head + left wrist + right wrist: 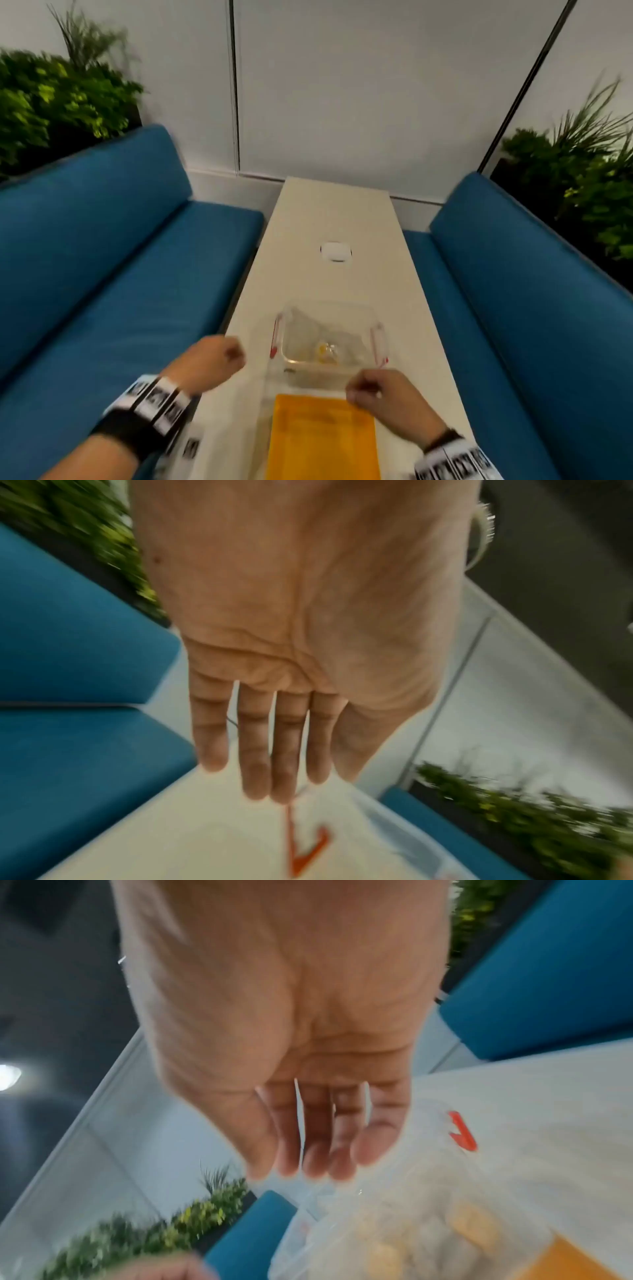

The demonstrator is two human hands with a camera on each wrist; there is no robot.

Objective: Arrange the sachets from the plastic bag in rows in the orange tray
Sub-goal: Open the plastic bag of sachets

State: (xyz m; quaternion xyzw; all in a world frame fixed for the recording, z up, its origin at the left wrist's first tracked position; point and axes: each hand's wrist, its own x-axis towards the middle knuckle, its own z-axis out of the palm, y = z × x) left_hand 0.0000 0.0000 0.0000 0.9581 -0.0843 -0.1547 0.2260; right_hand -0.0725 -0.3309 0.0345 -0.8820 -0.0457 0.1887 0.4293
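Observation:
An orange tray [322,438] lies flat at the near end of the table. Just beyond it stands a clear plastic box [291,346] with red latches [275,339]. Inside is a crumpled plastic bag [339,332] with yellowish sachets [323,351], all blurred. My left hand [219,356] hovers left of the box and holds nothing; in the left wrist view its fingers [253,764] hang straight above a red latch [304,850]. My right hand [373,390] is over the tray's far right corner, by the box's near edge. Its fingers [311,1150] are extended over the clear plastic and sachets [476,1226], holding nothing.
The long white table [325,212] runs away from me, with a small white round disc [336,251] near its middle. Blue benches [120,257] [531,291] flank it closely on both sides. Plants [51,96] stand behind each bench, and a white wall closes the far end.

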